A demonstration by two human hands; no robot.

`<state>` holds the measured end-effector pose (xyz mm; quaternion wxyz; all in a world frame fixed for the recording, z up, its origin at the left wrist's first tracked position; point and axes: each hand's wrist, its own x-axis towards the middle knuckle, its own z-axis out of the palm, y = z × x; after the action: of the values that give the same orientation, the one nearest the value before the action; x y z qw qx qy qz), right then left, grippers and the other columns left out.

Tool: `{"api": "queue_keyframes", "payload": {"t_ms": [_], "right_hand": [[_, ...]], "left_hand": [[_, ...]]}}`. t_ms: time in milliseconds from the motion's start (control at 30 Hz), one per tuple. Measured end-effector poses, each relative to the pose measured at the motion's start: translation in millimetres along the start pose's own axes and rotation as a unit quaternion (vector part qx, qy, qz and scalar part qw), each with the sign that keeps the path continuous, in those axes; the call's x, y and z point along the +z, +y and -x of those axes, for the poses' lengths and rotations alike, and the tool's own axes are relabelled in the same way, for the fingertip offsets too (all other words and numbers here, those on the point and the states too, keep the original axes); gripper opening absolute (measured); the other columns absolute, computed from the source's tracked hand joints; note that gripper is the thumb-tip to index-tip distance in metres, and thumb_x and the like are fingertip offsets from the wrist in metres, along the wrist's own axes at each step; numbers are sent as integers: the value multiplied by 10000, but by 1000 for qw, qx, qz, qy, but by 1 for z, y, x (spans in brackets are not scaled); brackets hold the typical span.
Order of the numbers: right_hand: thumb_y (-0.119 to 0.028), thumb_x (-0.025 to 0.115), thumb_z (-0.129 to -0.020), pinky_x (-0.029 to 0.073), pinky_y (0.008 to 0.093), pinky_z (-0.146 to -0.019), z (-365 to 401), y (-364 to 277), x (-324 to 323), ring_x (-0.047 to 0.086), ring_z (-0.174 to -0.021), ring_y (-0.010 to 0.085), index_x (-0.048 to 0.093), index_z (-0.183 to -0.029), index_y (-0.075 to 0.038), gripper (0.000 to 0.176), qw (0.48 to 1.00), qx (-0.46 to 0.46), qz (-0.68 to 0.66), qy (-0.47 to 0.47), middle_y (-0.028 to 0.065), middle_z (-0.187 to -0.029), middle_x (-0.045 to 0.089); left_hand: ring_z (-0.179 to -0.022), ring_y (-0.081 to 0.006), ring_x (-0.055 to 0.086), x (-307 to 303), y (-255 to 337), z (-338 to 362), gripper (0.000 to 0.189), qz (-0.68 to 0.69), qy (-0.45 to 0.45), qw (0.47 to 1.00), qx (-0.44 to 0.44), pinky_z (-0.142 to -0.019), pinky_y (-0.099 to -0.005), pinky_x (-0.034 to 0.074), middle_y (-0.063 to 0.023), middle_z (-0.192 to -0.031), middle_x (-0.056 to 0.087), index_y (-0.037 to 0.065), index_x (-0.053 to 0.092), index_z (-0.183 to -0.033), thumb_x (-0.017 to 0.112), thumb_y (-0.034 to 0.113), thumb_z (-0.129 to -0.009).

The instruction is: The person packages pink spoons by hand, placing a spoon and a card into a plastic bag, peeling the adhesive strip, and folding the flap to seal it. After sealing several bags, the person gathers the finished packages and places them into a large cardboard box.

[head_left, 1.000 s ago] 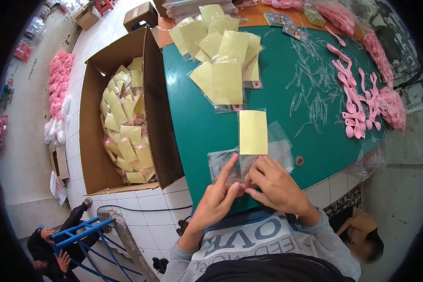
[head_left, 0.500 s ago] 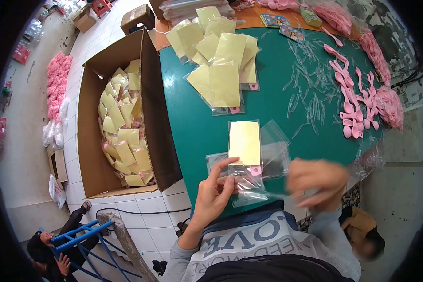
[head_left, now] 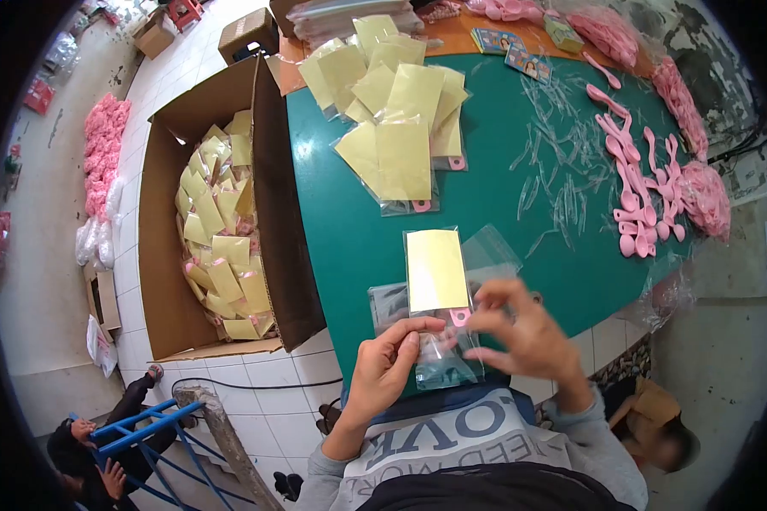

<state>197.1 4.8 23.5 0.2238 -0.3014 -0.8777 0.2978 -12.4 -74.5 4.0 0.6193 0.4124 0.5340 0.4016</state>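
Green, wide and glossy, the tabletop surface (head_left: 503,255) fills the middle of the view. Off its left edge stands a big brown cardboard box (head_left: 277,196), heaped with yellow-fronted packets. On the far part of the surface lies a fanned pile of flat yellow-card packets (head_left: 400,128). Out to the right is a scatter of pink plastic spoons (head_left: 639,196).

Now the action, at the near edge. A clear plastic bag (head_left: 452,358) lies flat on the surface with its long axis running straight away from the person. The rectangular yellow card (head_left: 435,271) inside it sits at the far end. A small pink spoon handle (head_left: 460,317) peeps out just below the card.

The near end of the bag is right between the hands. The left hand (head_left: 388,370) comes in from the left, its grip pinched narrow on that near end, thumb and fingers closed on the plastic. The right hand (head_left: 524,336) is on the opposite side, just beside the pink handle. Its fingers are spread and blurred, so I cannot tell whether that grip has hold of anything. The card end points away from both hands, and the left hand is the one plainly on the bag.
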Motion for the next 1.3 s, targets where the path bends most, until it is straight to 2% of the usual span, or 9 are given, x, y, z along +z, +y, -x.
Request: {"api": "queue_keyframes", "payload": {"t_ms": [167, 300, 433, 533, 733, 933, 1033, 1233, 1300], "right_hand": [[-49, 740, -694, 509, 272, -685, 12, -2, 22, 589, -836, 179, 618, -862, -63, 208, 994, 13, -101, 31, 86, -1016, 498], [-16, 733, -703, 513, 276, -686, 18, -5, 26, 594, -843, 167, 628, -852, -48, 185, 982, 45, -179, 38, 80, -993, 515], [-12, 716, -738, 528, 283, -725, 24, -7, 23, 593, -887, 162, 636, -856, -22, 143, 965, 140, -222, 25, 84, -1013, 520], [-8, 694, -771, 529, 290, -808, 27, -7, 31, 582, -936, 164, 625, -891, 6, 139, 877, 267, -396, 56, 85, -1059, 509], [32, 664, -783, 526, 272, -856, 24, -14, 36, 569, -996, 164, 601, -957, 19, 185, 807, 233, -536, 89, 81, -1112, 483], [31, 646, -799, 542, 257, -794, 27, -10, 40, 589, -938, 148, 596, -923, 34, 134, 903, 187, -380, 69, 96, -1062, 519], [40, 617, -819, 548, 248, -759, 22, -15, 34, 603, -899, 141, 586, -894, 51, 82, 904, 232, -354, 66, 98, -1011, 549], [28, 569, -864, 557, 244, -699, 21, -16, 47, 626, -826, 133, 554, -870, 75, 50, 829, 289, -464, 118, 102, -936, 597], [27, 565, -868, 556, 243, -680, 21, -18, 51, 634, -794, 132, 537, -871, 73, 54, 835, 298, -444, 129, 108, -903, 612]], "left_hand": [[-900, -124, 632, -8, 1, 12, 277, 118, -27, 993, -5, -728, -277, 532, -94, -972, 642, 3, 499, -1193, 467, 15, -919], [-898, -198, 641, -6, 3, 14, 259, -139, -54, 988, 46, -687, -288, 550, -90, -1036, 596, 22, 540, -1051, 610, -31, -807], [-787, -183, 617, 0, -8, 12, 141, -195, 57, 972, 118, -635, -282, 554, -74, -894, 572, 16, 593, -905, 643, -23, -779], [-771, -162, 610, 3, -10, 15, 140, -195, 90, 970, 113, -623, -258, 539, -73, -895, 580, 12, 595, -900, 644, -30, -776], [-753, -113, 589, 4, -15, 12, 124, -133, 115, 979, 108, -595, -230, 499, -71, -910, 588, -2, 608, -867, 670, -20, -762], [-775, -120, 593, 6, -10, 12, 123, -108, 104, 984, 91, -614, -229, 519, -77, -909, 584, -5, 616, -858, 684, -11, -755], [-847, -113, 590, 6, -8, 14, 114, -132, 98, 982, 97, -665, -206, 497, -71, -954, 565, -17, 608, -853, 679, -28, -763], [-778, -126, 605, 10, -8, 13, 96, -130, 125, 980, 84, -613, -236, 541, -81, -924, 584, -15, 625, -836, 693, 11, -773], [-761, -122, 605, 12, -8, 13, 91, -121, 138, 980, 77, -611, -237, 540, -79, -910, 586, -14, 625, -838, 689, 15, -780]]}}
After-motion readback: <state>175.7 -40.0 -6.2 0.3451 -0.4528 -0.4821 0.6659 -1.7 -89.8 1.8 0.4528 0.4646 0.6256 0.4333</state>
